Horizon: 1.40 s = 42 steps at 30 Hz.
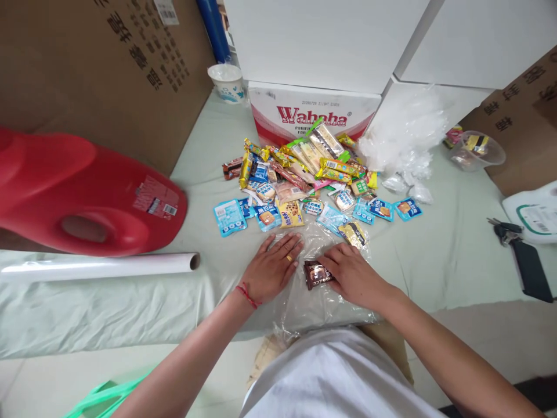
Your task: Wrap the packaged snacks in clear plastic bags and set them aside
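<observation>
A clear plastic bag (300,307) lies flat at the table's front edge. My left hand (274,264) rests flat, fingers stretched out, by the bag's left side. At the right, my right hand (352,273) has its fingers curled over a brown wrapped snack (317,274), which lies on or in the bag; I cannot tell which. A gold-and-black snack packet (353,233) lies just beyond the right fingertips. Ahead of both hands spreads a pile of wrapped snacks (300,168), with a yellow cookie packet (290,213) and several blue packets (267,217) along its near side.
A white Wahaha carton (313,110) stands behind the pile, with a heap of clear plastic bags (404,133) to its right. On the left are a red jug (91,191) and a white roll (100,266). A phone (531,270) and keys (505,231) lie far right.
</observation>
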Available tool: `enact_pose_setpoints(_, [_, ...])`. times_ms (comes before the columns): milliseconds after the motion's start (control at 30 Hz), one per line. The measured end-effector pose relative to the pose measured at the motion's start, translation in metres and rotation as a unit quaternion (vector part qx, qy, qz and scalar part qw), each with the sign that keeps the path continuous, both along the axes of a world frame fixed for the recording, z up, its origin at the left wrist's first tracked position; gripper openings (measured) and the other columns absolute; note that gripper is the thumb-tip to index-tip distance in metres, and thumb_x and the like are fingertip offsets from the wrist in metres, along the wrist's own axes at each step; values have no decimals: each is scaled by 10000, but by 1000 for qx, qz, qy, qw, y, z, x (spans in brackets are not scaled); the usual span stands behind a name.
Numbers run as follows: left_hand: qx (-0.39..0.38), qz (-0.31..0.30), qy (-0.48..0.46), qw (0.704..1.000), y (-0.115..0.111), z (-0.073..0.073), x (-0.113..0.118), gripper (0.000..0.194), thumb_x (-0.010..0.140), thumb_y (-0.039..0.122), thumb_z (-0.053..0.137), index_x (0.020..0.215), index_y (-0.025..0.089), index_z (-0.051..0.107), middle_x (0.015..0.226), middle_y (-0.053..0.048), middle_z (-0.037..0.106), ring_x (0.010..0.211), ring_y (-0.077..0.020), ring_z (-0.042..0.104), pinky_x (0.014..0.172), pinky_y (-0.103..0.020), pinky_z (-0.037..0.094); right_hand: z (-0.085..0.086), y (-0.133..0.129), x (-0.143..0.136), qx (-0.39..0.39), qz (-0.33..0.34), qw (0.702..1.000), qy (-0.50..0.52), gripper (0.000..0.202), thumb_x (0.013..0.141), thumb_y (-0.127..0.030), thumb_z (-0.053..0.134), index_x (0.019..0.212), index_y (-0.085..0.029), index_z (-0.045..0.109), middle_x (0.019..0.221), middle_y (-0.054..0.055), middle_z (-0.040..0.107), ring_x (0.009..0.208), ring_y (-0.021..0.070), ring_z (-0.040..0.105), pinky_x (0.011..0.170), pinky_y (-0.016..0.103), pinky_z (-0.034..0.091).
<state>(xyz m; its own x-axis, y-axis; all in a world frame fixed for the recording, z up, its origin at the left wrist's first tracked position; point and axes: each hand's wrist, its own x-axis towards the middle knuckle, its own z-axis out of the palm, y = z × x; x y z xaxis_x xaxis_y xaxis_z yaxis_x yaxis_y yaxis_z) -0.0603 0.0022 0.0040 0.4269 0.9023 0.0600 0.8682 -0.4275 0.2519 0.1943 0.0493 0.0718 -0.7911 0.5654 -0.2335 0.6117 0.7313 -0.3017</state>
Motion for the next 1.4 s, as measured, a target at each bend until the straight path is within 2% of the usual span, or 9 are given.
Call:
enact_pose_setpoints(300, [3, -4, -7, 1000, -1, 0, 0, 568, 1092, 413, 329, 1630, 237, 372, 1686, -70, 387, 1568, -256, 364, 1307, -518, 205, 5, -18, 15, -17, 53, 998, -5, 545, 914, -200, 666, 1449, -157, 572, 1295, 158, 642, 1178, 329, 513, 1040, 512, 433])
enact_pose_setpoints(467, [-24, -16, -3, 1000, -1, 1, -1, 734, 1053, 604, 350, 1639, 161, 338, 1716, -116, 303, 1595, -285, 300, 1318, -530, 124, 10, -29, 35, -93, 82, 992, 4, 572, 879, -204, 701, 1438, -162, 585, 1313, 143, 646, 1189, 308, 551, 1076, 472, 470])
enact_pose_setpoints(600, [-18, -25, 2, 1000, -2, -1, -2, 871, 1001, 700, 400, 1654, 136, 287, 1717, -156, 292, 1602, -315, 275, 1320, -536, 82, 28, -25, 39, -121, 9, 990, 78, 578, 915, -259, 674, 1472, -165, 556, 1310, 162, 644, 1170, 295, 584, 1027, 446, 522])
enact_pose_setpoints(733, [-13, -31, 3, 999, -2, -3, -3, 918, 982, 686, 443, 1665, 109, 235, 1710, -182, 304, 1602, -326, 275, 1320, -540, 80, 39, -16, 22, -53, -59, 983, 166, 585, 950, -284, 639, 1512, -189, 507, 1325, 169, 631, 1174, 307, 578, 1018, 476, 524])
enact_pose_setpoints(833, [-19, -29, -1, 999, -2, -4, -5, 1026, 938, 715, 493, 1664, 56, 190, 1705, -219, 294, 1603, -338, 267, 1323, -533, 79, 28, -9, 6, -13, -31, 986, 161, 577, 950, -279, 643, 1498, -143, 522, 1328, 184, 632, 1160, 320, 567, 1033, 512, 501])
enact_pose_setpoints(967, [-44, -31, -2, 999, 0, 0, -8, 1123, 887, 712, 570, 1655, 7, 153, 1708, -247, 266, 1606, -351, 252, 1321, -526, 96, -6, -7, -2, 1, 16, 995, 94, 564, 950, -254, 668, 1484, -120, 544, 1353, 189, 630, 1202, 346, 548, 1038, 548, 473])
enact_pose_setpoints(1100, [-82, -34, -1, 996, 2, 7, -9, 1131, 855, 673, 632, 1654, 20, 169, 1719, -236, 242, 1614, -358, 225, 1321, -532, 86, -29, -13, 6, 20, -22, 990, 136, 559, 960, -399, 700, 1441, -138, 583, 1393, 190, 611, 1268, 354, 513, 1079, 551, 447])
enact_pose_setpoints(1267, [-98, -30, -18, 995, 3, 8, -9, 1184, 823, 671, 679, 1668, 48, 132, 1722, -229, 241, 1614, -364, 221, 1324, -532, 81, -37, -16, 4, 28, -41, 982, 180, 507, 995, -421, 649, 1413, -142, 586, 1325, 178, 649, 1216, 349, 531, 1033, 563, 488])
enact_pose_setpoints(1400, [-77, -45, -43, 995, 3, 4, -14, 1141, 830, 659, 691, 1682, 125, 150, 1729, -208, 242, 1606, -377, 242, 1319, -564, 98, -33, -19, 8, 55, -23, 974, 218, 520, 1001, -377, 646, 1467, -180, 526, 1449, 190, 585, 1317, 361, 515, 1095, 608, 462])
